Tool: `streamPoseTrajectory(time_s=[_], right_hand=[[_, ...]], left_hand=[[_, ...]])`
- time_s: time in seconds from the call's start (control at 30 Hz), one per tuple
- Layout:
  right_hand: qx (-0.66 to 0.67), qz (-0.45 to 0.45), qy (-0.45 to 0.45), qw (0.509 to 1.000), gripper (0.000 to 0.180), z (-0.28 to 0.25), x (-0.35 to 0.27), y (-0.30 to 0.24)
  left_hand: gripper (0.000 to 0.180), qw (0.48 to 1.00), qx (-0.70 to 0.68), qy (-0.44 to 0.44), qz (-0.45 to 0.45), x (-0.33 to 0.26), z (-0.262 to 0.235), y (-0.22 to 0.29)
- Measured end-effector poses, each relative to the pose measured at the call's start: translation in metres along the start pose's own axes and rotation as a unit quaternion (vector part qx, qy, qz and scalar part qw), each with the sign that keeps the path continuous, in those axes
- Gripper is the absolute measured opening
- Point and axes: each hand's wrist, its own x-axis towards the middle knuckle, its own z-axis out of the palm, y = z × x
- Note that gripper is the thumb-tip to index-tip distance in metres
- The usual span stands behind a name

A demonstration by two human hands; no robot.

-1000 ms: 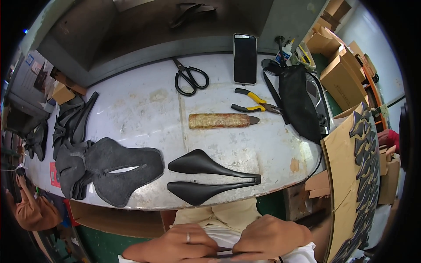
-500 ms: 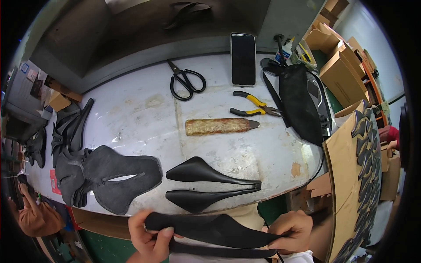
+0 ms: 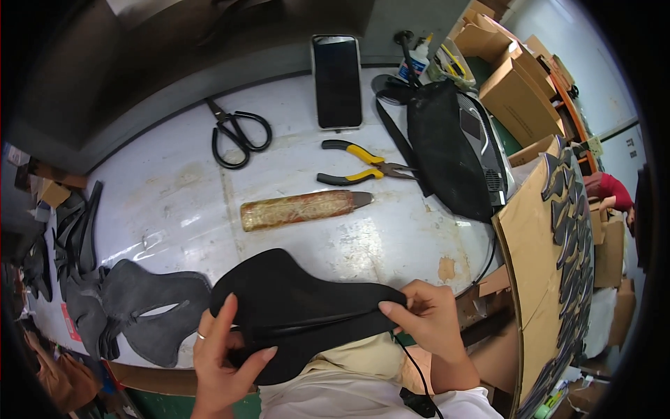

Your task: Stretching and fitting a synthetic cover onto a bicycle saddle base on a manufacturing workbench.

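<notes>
Head view. Left hand [image 3: 223,349] pinches the wide end of a black saddle-shaped cover [image 3: 293,286] between thumb and fingers; right hand [image 3: 429,314] pinches its narrow end, same way. Cover is up across the near edge of the white worktable [image 3: 405,244], partly over the lap, blocking sight of that stretch of edge. Grey saddle-shaped piece [image 3: 153,335] lies left of it by the near left corner; contact with cover: can't tell. Dark cut pieces [image 3: 77,237] bunch along the left edge. Mid-table: tape-wrapped knife [image 3: 300,209], blade toward the right edge. Past it, yellow-black pliers [image 3: 366,164], nose just beside the black pouch [image 3: 447,153] that crowds the right edge. Black-handled scissors [image 3: 237,136] and phone [image 3: 337,87] sit toward the far edge, glue bottle [image 3: 417,61] at the far right corner. Off the right edge: cardboard sheet [image 3: 520,258] carrying dark parts [image 3: 562,230]. Black cord [image 3: 417,366] hangs below the right hand.
</notes>
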Motion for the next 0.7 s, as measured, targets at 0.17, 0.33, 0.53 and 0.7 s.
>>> streamPoseTrajectory(time_s=[0.17, 0.33, 0.53, 0.7], right_hand=[[0.005, 0.018, -0.043, 0.999, 0.021, -0.001, 0.005, -0.004], [-0.004, 0.029, -0.034, 0.999, 0.021, 0.001, 0.005, -0.007], [-0.058, 0.012, -0.051, 0.997, 0.016, 0.002, 0.008, -0.009], [-0.152, -0.022, -0.018, 0.988, 0.017, 0.012, 0.007, -0.020]], left_hand=[[0.090, 0.986, -0.136, -0.001, -0.099, 0.003, -0.005, -0.005], [0.093, 0.989, -0.064, 0.015, -0.129, -0.004, -0.010, -0.005], [0.092, 0.989, -0.087, 0.031, -0.118, -0.002, -0.010, -0.005], [0.092, 0.996, -0.007, 0.013, -0.085, -0.004, -0.011, -0.010]])
